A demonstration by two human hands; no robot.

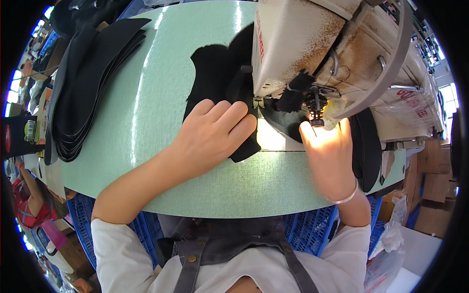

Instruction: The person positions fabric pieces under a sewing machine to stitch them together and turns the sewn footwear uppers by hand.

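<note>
2 grips, closure and hold unclear: left hand [210, 132] curled over black fabric [207, 73], right hand [330, 156] bent beside sewing machine [298, 44]

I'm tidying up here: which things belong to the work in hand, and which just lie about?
In use: sewing machine; black piece under the left hand; probably the black stack at left.

Apparently just lying about: cardboard boxes at right; clear plastic below them.

L hand [211, 139] bent, R hand [330, 158] fwd
</note>
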